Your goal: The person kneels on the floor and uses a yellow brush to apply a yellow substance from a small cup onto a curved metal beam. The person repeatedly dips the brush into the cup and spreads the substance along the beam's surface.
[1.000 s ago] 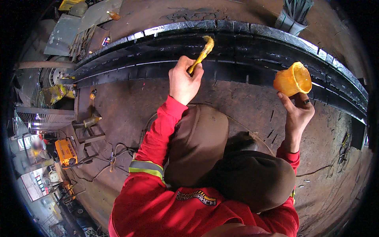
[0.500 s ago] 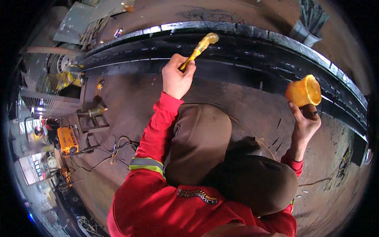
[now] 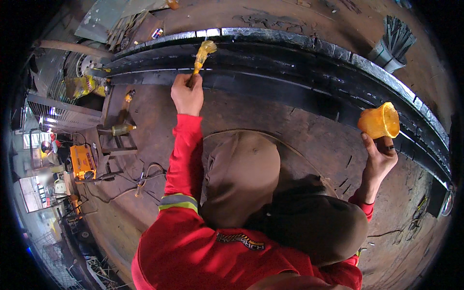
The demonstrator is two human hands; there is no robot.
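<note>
My left hand (image 3: 188,96) is closed around the handle of a paintbrush (image 3: 203,54), whose bristles and ferrule are coated yellow-orange and point up and away from me. The brush is held over a long black steel beam (image 3: 270,63) that runs across the view; I cannot tell whether the bristles touch it. Off to the right, my right hand (image 3: 379,157) grips a yellow-orange cup (image 3: 377,122) from below. The cup is tilted, its mouth turned to the right, and its inside is only partly seen.
An orange machine (image 3: 83,162) with cables stands at the left, near a small metal stand (image 3: 116,145) with a bottle (image 3: 123,129) on it. Beyond the beam at the far right is a bucket of dark rods (image 3: 389,53). A cable (image 3: 309,169) curves over the floor around my knees.
My left hand has moved left along the beam with the paintbrush, which now stands more upright. My right hand and the cup appear slightly lower and farther right; the view has shifted a little.
</note>
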